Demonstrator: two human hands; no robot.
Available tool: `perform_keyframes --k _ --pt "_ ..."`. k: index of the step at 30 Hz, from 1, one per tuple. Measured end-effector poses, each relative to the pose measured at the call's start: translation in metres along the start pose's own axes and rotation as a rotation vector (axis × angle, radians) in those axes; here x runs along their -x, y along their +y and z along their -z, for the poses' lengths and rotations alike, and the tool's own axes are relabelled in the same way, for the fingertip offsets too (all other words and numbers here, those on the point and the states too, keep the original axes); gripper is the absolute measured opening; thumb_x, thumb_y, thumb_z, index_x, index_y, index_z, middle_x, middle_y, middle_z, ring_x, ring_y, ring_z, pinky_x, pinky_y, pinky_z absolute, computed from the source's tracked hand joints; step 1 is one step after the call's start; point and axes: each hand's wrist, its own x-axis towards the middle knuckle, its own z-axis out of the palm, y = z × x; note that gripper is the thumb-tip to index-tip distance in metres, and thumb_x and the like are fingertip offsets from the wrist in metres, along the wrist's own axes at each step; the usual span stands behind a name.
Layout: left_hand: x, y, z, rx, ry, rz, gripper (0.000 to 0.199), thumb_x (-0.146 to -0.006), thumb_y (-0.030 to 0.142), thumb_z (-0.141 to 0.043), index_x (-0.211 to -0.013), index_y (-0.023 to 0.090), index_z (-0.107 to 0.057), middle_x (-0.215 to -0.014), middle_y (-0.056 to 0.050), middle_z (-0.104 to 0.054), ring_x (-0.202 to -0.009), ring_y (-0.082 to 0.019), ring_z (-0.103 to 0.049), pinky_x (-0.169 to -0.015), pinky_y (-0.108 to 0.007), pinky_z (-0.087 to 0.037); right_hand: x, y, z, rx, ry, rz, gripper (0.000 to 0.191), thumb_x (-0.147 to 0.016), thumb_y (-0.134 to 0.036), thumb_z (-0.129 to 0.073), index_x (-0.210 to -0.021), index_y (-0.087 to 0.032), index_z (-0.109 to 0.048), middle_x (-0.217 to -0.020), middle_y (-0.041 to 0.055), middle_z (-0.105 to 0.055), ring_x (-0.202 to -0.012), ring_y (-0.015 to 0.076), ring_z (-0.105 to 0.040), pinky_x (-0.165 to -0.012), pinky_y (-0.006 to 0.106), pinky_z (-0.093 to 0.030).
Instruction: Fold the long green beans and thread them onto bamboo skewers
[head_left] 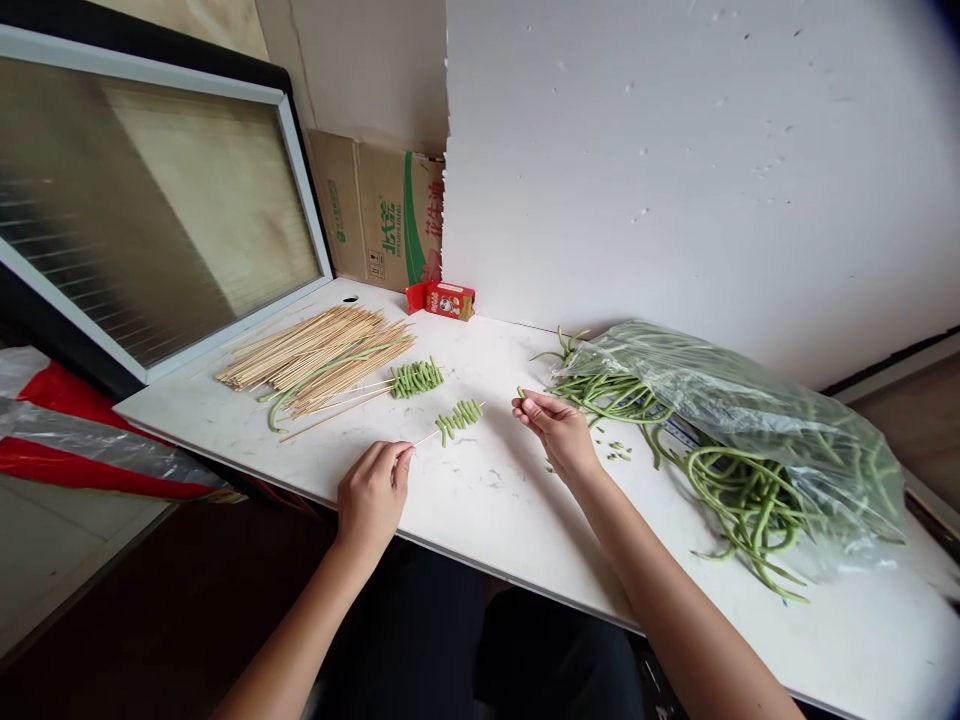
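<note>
My left hand (373,492) is closed around the near end of a thin wooden skewer (426,438). Short green bean pieces (459,418) are threaded crosswise toward its far tip. To the right of that tip, my right hand (553,428) pinches a small green bean piece (520,393), mostly covered by the fingers. A filled skewer of packed bean pieces (417,379) lies just beyond. Behind it is a big pile of bare wooden skewers (319,345), with one long green bean (330,368) across it.
A clear plastic bag (750,410) spills long green beans (750,500) at the right. Bean scraps (619,452) dot the white table (510,540). A small red box (450,300) and a cardboard carton (382,215) stand at the back; a framed glass panel (225,190) leans at left.
</note>
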Motion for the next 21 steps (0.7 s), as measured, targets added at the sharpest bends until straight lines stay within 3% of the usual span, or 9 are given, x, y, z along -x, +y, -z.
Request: perform_keyframes --k 7,10,15,21 --pt "0.0 0.004 -0.008 0.048 -0.004 -0.02 0.017 -0.107 0.029 -0.057 -0.112 0.022 -0.072 -0.105 -0.007 -0.077 -0.087 -0.02 -0.07 -0.082 -0.031 -0.051 0.012 0.008 0.001 0.001 0.058 -0.015 0.048 -0.067 -0.053 -0.098 -0.098 -0.02 -0.082 -0.093 0.0079 -0.079 -0.082 0.0201 -0.071 -0.091 0.043 -0.061" --pt "0.0 0.003 -0.009 0.058 0.021 -0.058 0.014 -0.106 0.027 -0.06 -0.111 0.022 -0.072 -0.103 -0.005 -0.077 -0.081 -0.016 -0.069 -0.078 -0.028 -0.052 0.013 0.004 -0.002 0.001 0.086 -0.048 0.044 -0.067 -0.055 -0.097 -0.09 -0.02 -0.082 -0.088 0.0063 -0.077 -0.075 0.0165 -0.066 -0.077 0.035 -0.058" --pt "0.0 0.002 -0.009 0.088 0.065 -0.122 0.01 -0.104 0.023 -0.064 -0.109 0.021 -0.072 -0.099 -0.003 -0.077 -0.079 -0.013 -0.069 -0.073 -0.024 -0.052 0.015 0.002 -0.007 0.001 0.109 -0.043 0.038 -0.067 -0.052 -0.097 -0.083 -0.021 -0.084 -0.081 0.0025 -0.071 -0.063 0.01 -0.048 -0.057 0.027 -0.04" --pt "0.0 0.001 -0.008 0.087 0.068 -0.139 0.009 -0.102 0.022 -0.067 -0.108 0.021 -0.073 -0.097 -0.002 -0.076 -0.068 -0.012 -0.061 -0.073 -0.025 -0.051 0.017 0.002 -0.006 -0.016 0.123 -0.093 0.038 -0.069 -0.052 -0.096 -0.087 -0.021 -0.086 -0.093 0.0082 -0.077 -0.076 0.0154 -0.059 -0.059 0.027 -0.041"
